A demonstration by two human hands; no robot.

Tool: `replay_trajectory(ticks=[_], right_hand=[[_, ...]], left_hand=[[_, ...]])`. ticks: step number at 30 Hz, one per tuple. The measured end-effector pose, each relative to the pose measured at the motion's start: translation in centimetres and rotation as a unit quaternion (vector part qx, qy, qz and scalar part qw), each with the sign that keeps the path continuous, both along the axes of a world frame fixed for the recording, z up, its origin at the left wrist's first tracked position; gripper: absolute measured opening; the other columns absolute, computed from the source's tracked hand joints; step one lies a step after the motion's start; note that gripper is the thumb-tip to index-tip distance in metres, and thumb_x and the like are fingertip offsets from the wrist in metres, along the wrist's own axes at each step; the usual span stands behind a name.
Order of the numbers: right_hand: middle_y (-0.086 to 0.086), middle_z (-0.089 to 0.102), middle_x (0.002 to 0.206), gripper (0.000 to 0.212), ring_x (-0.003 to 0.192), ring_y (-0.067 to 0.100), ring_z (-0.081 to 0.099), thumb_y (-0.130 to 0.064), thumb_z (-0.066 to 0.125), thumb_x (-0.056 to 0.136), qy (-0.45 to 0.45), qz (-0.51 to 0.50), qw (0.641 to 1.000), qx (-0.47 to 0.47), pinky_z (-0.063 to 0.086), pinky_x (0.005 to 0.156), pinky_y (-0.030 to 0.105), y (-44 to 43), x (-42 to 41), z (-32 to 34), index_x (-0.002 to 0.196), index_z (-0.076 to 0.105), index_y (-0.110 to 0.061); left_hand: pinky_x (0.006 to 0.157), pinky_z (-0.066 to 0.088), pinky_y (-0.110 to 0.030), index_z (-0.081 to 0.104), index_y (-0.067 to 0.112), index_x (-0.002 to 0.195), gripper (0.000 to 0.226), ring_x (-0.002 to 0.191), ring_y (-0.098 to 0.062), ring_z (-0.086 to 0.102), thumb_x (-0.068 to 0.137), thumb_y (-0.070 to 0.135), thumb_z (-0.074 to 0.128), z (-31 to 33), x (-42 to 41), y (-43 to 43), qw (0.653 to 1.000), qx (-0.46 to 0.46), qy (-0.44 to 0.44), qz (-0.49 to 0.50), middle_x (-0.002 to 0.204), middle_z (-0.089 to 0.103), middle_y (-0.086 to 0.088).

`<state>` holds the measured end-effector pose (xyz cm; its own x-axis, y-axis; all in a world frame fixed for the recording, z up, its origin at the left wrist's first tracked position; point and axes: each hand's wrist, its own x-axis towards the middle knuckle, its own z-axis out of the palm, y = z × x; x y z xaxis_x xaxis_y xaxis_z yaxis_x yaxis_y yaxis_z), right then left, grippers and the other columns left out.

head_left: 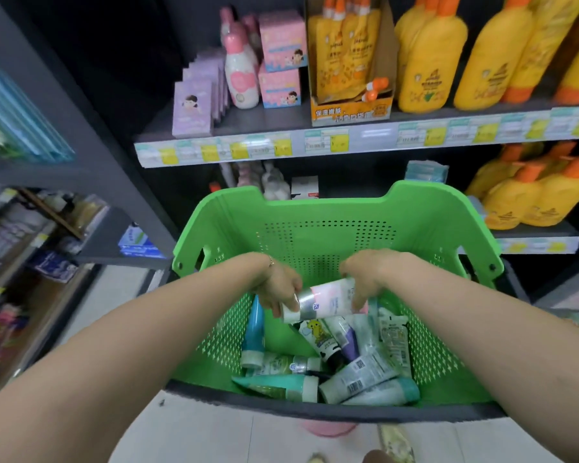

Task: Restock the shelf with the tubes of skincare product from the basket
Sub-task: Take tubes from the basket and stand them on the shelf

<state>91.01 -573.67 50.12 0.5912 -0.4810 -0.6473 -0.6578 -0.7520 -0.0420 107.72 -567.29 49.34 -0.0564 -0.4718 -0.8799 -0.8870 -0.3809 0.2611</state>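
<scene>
A green perforated basket stands in front of me, holding several skincare tubes in white, teal, blue and purple. Both my hands reach down into it. My left hand and my right hand together grip one white and pink tube, held roughly level above the pile. The left fingers curl round its cap end, the right fingers round its other end. The shelf with price labels runs behind the basket.
The upper shelf carries purple boxes, a pink-capped bottle, pink boxes, yellow pouches in a carton and yellow bottles. More yellow bottles stand on the lower shelf. Another shelving unit stands at left.
</scene>
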Motion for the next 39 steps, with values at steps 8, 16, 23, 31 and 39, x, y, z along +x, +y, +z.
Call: replay_trajectory(ticks=[8, 16, 23, 31, 39], right_hand=[[-0.010, 0.058, 0.097, 0.043, 0.093, 0.015, 0.055, -0.036, 0.073, 0.078, -0.091, 0.009, 0.995, -0.049, 0.036, 0.097, 0.038, 0.7, 0.5, 2.1, 0.115, 0.057, -0.022], [-0.005, 0.062, 0.092, 0.038, 0.086, 0.018, 0.052, -0.048, 0.073, 0.073, -0.163, 0.052, 0.974, -0.146, 0.033, 0.084, 0.038, 0.1, 1.3, 8.5, 0.097, 0.057, -0.023], [0.001, 0.069, 0.084, 0.029, 0.062, 0.013, 0.064, -0.027, 0.083, 0.070, -0.266, -0.004, 0.963, -0.037, 0.048, 0.050, 0.023, 0.0, 2.9, 15.9, 0.088, 0.064, -0.015], [0.002, 0.062, 0.078, 0.028, 0.070, 0.015, 0.054, -0.030, 0.081, 0.072, -0.329, -0.042, 0.942, -0.053, 0.043, 0.062, 0.028, -0.7, 2.9, 22.5, 0.082, 0.067, -0.007], [0.000, 0.060, 0.074, 0.036, 0.070, 0.016, 0.056, -0.034, 0.082, 0.070, -0.454, -0.132, 0.881, -0.025, 0.044, 0.062, 0.026, -1.8, 0.2, 27.4, 0.083, 0.067, -0.004]], left_hand=[[0.075, 0.049, -0.026, 0.042, 0.005, 0.132, 0.042, 0.087, -0.018, 0.059, 0.093, 0.011, 0.055, 3.1, 1.3, 2.0, 0.997, -0.070, 0.002, 0.031, 0.118, 0.057, -0.014], [0.089, 0.049, -0.039, 0.045, 0.022, 0.116, 0.054, 0.104, -0.026, 0.059, 0.073, 0.026, 0.078, 4.2, 2.2, 3.0, 0.973, -0.163, 0.066, 0.152, 0.120, 0.056, -0.009], [0.084, 0.049, -0.024, 0.058, 0.015, 0.115, 0.057, 0.096, -0.011, 0.060, 0.064, 0.024, 0.084, 7.3, 1.1, 2.2, 0.924, -0.315, 0.125, 0.179, 0.104, 0.063, 0.006], [0.087, 0.052, -0.029, 0.056, 0.014, 0.117, 0.060, 0.099, -0.013, 0.064, 0.065, 0.020, 0.085, 12.7, 0.8, 1.8, 0.860, -0.418, 0.200, 0.213, 0.107, 0.068, 0.002], [0.086, 0.053, -0.032, 0.056, 0.008, 0.120, 0.052, 0.098, -0.019, 0.064, 0.074, 0.014, 0.079, 18.5, -0.1, 0.3, 0.812, -0.507, 0.219, 0.186, 0.112, 0.067, -0.006]])
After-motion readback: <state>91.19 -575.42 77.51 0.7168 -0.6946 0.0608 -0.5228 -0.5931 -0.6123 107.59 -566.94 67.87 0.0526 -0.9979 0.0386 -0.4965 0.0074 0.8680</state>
